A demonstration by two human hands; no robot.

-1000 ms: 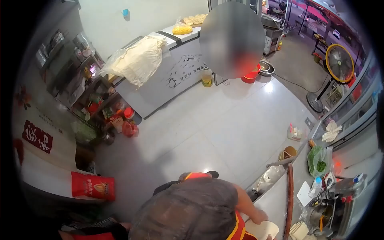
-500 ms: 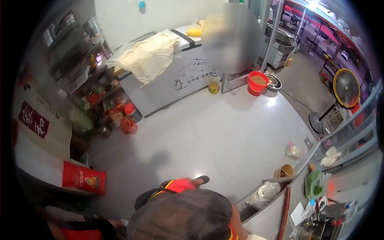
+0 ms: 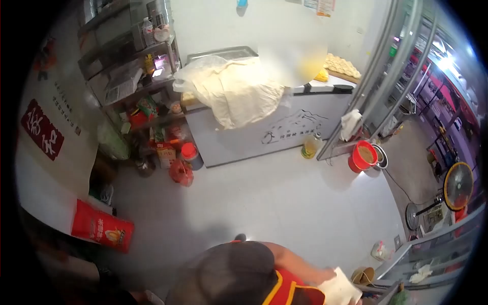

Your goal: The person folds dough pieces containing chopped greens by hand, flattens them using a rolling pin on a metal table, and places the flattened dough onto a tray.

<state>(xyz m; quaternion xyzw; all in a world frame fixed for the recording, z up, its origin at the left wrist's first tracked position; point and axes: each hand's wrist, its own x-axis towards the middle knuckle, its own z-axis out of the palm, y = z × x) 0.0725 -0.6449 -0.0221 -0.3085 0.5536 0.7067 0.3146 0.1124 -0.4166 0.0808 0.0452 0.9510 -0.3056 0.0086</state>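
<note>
- In hand, by my reading, is the handling of a pale sheet [image 3: 341, 290], likely dough, well apart from the long white chest [image 3: 229, 146], on its near side and toward its right end.
- My left grip [image 3: 325, 276] appears to be grasping the sheet along the edge toward the chest; blur hides how the fingers are set.
- What may be my right grip [image 3: 358, 301] shows only as a sliver on the sheet's side away from the chest; I cannot tell whether it grasps anything.
- Moving the sheet, I judge, calls for support at both edges, since it could sag or fold.
- A cream cloth [image 3: 244, 96] drapes over the chest; a red bucket [image 3: 356, 165] stands near its right end.
</note>
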